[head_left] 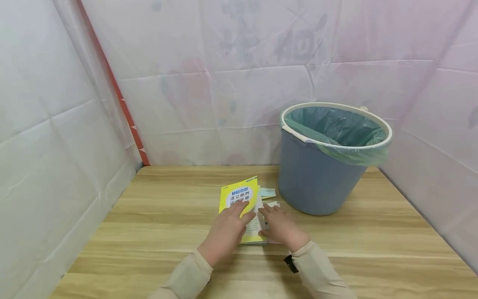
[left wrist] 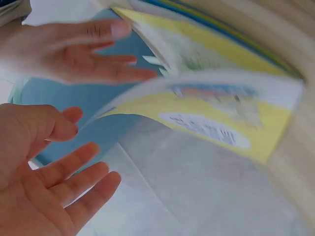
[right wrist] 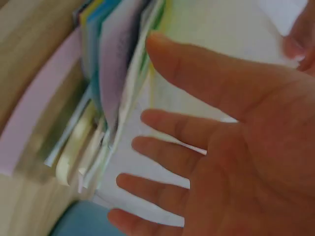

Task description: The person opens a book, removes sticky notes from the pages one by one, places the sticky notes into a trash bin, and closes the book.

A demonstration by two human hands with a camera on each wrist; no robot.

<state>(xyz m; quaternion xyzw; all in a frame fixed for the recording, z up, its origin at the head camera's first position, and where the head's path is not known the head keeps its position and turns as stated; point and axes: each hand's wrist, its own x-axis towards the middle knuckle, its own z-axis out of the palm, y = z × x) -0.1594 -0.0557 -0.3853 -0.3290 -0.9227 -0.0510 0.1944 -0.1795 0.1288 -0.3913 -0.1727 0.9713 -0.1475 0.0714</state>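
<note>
A booklet with a yellow cover (head_left: pixel 226 194) and dark lettering lies on top of a small stack of booklets, its cover lifted and curving away from the pages in the left wrist view. My left hand (head_left: pixel 226 229) reaches over this cover. Its thumb and fingers (left wrist: pixel 93 179) extend beside the cover's free edge in the left wrist view. My right hand (head_left: pixel 282 226) lies over the stack's right side, fingers spread. The right wrist view shows those fingers (right wrist: pixel 162 147) stretched out beside several fanned booklets and loose sheets (right wrist: pixel 115 64).
A blue-grey bucket (head_left: pixel 317 178) with a white rim and a green plastic liner (head_left: pixel 351 124) stands behind and right of my hands. Wood-grain table (head_left: pixel 157 216) lies under everything. White printed sheeting (head_left: pixel 242 104) encloses the back and both sides.
</note>
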